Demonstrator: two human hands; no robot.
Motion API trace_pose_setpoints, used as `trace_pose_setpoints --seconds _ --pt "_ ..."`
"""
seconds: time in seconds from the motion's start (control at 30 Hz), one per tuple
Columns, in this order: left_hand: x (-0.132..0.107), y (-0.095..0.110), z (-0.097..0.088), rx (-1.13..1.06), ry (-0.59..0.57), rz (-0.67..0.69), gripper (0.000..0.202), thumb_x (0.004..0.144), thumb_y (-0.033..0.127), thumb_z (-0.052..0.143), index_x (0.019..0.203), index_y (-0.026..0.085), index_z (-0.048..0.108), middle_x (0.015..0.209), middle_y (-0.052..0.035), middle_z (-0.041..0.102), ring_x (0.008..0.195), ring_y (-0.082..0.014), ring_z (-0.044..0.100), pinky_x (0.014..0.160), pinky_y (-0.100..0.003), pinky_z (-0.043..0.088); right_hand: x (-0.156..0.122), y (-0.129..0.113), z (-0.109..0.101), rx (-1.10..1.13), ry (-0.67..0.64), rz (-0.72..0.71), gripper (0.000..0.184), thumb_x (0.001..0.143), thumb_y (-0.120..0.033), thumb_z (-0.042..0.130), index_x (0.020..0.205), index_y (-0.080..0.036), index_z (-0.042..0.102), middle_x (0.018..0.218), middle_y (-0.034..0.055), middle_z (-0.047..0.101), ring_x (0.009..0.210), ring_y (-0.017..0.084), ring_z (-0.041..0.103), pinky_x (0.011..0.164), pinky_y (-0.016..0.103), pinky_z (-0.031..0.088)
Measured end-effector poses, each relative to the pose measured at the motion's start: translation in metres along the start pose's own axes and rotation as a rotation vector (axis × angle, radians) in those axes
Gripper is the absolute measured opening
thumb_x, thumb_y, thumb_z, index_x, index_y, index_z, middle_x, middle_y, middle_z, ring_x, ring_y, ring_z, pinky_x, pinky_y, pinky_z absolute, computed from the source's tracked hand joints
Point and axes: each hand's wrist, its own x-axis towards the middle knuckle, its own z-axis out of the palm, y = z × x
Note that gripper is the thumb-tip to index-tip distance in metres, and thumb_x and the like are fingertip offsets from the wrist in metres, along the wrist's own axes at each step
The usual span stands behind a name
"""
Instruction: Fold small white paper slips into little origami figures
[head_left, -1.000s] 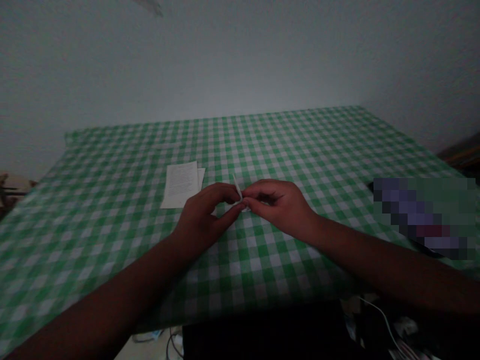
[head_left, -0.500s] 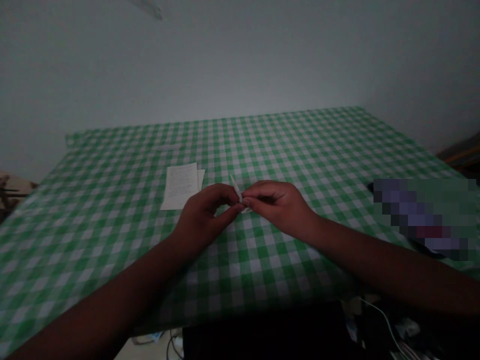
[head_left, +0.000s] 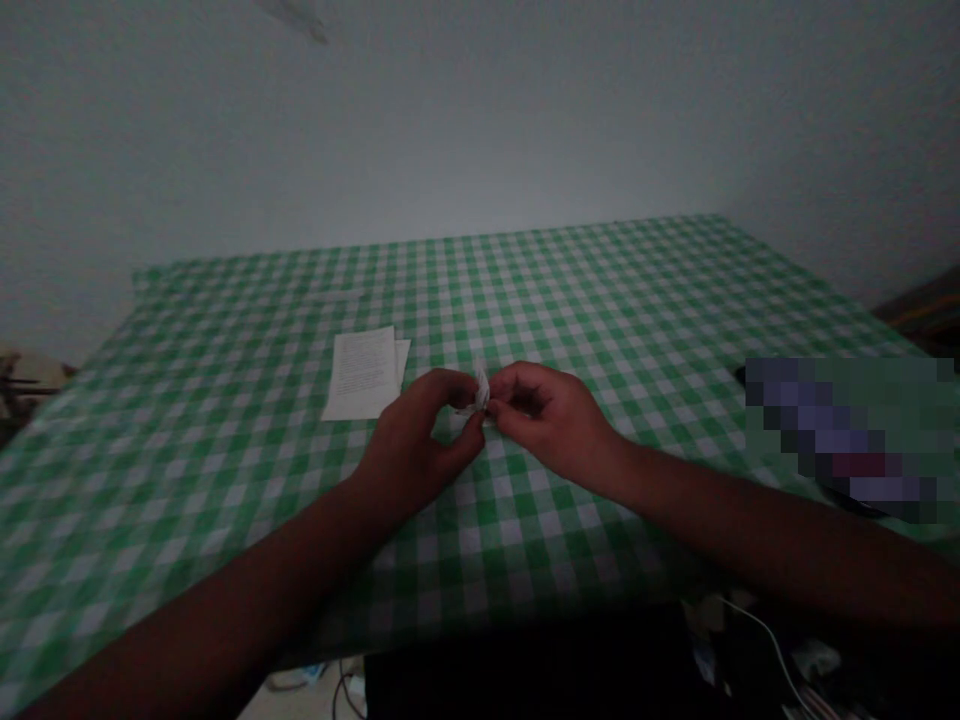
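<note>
A small folded piece of white paper [head_left: 481,392] is pinched between both hands just above the green-and-white checked tablecloth [head_left: 600,290]. My left hand [head_left: 416,440] grips it from the left with curled fingers and thumb. From the right, my right hand [head_left: 551,418] holds it with fingertips pressed together. Most of the paper is hidden by the fingers. The room is dim.
A stack of white paper sheets [head_left: 364,372] lies on the cloth just left of and behind my hands. A blurred-out dark object [head_left: 847,440] sits at the table's right edge. White cables [head_left: 757,630] hang below the front edge. A plain wall stands behind.
The paper's upright pointed tip now looks shorter and more folded between the fingertips. Both hands have stayed in the same place, with fingers shifting slightly.
</note>
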Motion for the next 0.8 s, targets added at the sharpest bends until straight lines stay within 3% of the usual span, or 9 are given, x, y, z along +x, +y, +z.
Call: trace_pose_setpoints --seconds 0.27,0.8 --pt "0.0004 0.0063 0.0012 0.133 0.026 0.099 0.024 0.084 0.014 0.064 0.105 0.02 0.054 0.094 -0.0022 0.066 0.085 -0.0168 0.064 0.076 -0.032 0.054 -0.0026 -0.0029 0.002 -0.088 0.016 -0.026 0.008 0.085 -0.015 0.053 0.085 -0.02 0.06 0.078 -0.0016 0.062 0.07 0.012 0.059 0.064 0.026 0.047" --pt "0.003 0.0029 0.0025 -0.038 -0.003 -0.026 0.019 0.082 0.015 0.061 0.101 0.02 0.059 0.09 -0.0018 0.066 0.081 -0.0163 0.065 0.074 -0.031 0.054 -0.0021 -0.0038 0.0029 -0.199 0.025 -0.048 0.009 0.086 -0.019 0.055 0.077 -0.021 0.056 0.07 -0.0035 0.057 0.064 0.011 0.054 0.059 0.025 0.042"
